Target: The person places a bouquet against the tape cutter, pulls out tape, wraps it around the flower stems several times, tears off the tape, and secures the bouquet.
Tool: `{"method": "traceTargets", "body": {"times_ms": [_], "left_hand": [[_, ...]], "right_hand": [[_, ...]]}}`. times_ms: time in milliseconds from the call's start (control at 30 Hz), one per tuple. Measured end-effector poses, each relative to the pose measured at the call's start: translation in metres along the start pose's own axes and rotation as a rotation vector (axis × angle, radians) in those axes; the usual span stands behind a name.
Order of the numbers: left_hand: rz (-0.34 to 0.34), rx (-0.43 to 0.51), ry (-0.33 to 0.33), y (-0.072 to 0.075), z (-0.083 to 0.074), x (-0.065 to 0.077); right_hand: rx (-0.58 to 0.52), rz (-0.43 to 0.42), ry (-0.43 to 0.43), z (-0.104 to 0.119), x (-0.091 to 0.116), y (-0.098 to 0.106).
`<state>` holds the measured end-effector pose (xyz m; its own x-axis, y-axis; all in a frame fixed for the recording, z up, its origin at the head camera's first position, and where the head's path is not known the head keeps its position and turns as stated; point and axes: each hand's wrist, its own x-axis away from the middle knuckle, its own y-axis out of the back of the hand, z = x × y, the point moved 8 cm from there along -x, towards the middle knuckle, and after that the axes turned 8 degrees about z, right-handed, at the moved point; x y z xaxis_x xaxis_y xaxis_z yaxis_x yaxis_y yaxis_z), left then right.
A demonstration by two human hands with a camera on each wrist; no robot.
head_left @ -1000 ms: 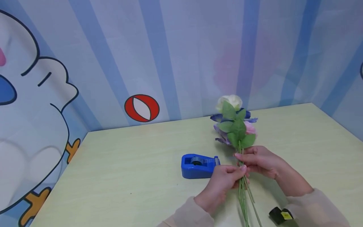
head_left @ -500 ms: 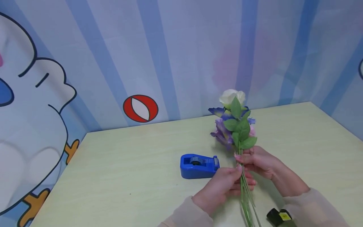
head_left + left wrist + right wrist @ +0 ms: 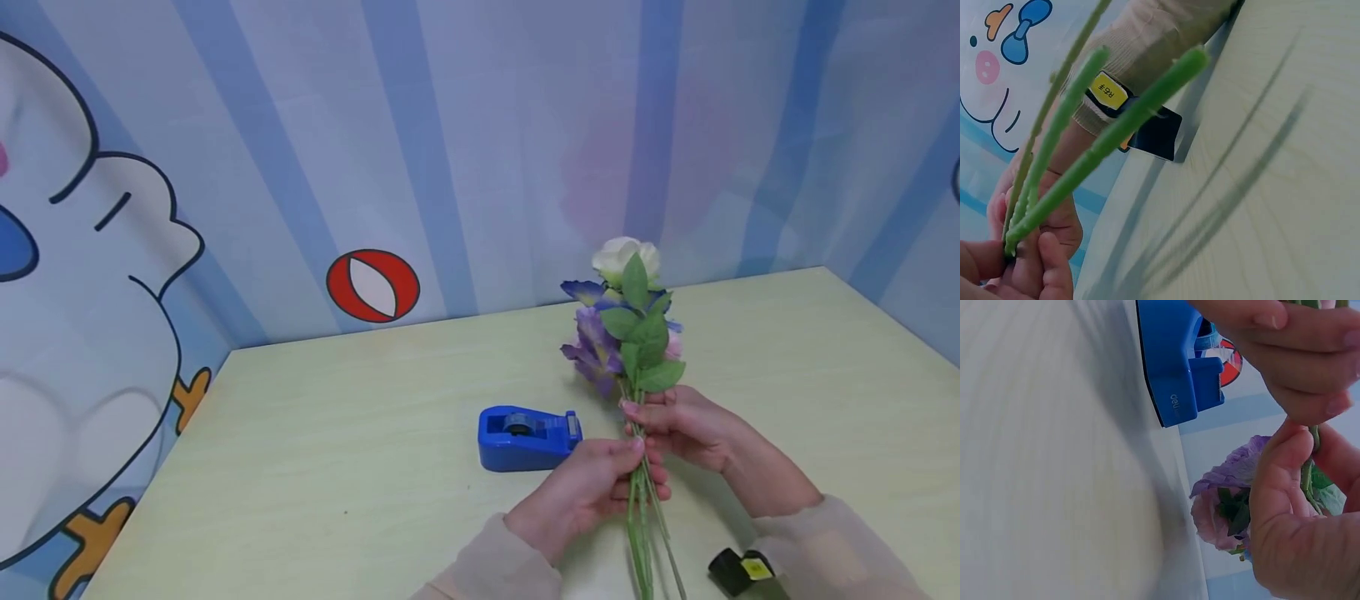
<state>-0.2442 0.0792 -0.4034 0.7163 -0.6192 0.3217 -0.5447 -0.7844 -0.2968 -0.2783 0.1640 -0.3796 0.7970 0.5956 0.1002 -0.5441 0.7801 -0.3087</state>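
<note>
A bunch of artificial flowers (image 3: 596, 346), with white, blue, purple and pink blooms and green leaves, is held above the table in the head view. My right hand (image 3: 693, 429) pinches the stems just below the leaves. Right beneath it, my left hand (image 3: 588, 487) grips the same stems between thumb and fingers. The stem ends (image 3: 1110, 144) hang free past the left hand in the left wrist view. A blue tape dispenser (image 3: 525, 439) with a roll of clear tape stands just left of the hands. In the right wrist view both hands hide part of the stems.
The pale wooden table (image 3: 300, 467) reaches back to a blue striped backdrop (image 3: 510, 150) printed with cartoon figures. A black wrist device (image 3: 738, 571) with a yellow label sits by the right sleeve.
The bunch has turned and risen a little, so the white and purple blooms face the view more. The left fingers have shifted on the stems. The tape dispenser has stayed put.
</note>
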Motion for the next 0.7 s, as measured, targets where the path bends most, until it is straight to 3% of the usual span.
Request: {"method": "traceTargets", "body": {"times_ms": [167, 567, 700], "left_hand": [[-0.039, -0.031, -0.012, 0.0029, -0.0026, 0.0015], [-0.074, -0.066, -0.059, 0.0038, -0.0043, 0.0021], [-0.084, -0.067, -0.078, 0.0037, -0.006, 0.0031]], "right_hand": [[-0.04, -0.003, -0.04, -0.0011, 0.0015, 0.0001], [0.043, -0.074, -0.123, -0.0012, 0.0063, 0.0033], [0.063, -0.073, -0.1, -0.0008, 0.0047, 0.0027]]}}
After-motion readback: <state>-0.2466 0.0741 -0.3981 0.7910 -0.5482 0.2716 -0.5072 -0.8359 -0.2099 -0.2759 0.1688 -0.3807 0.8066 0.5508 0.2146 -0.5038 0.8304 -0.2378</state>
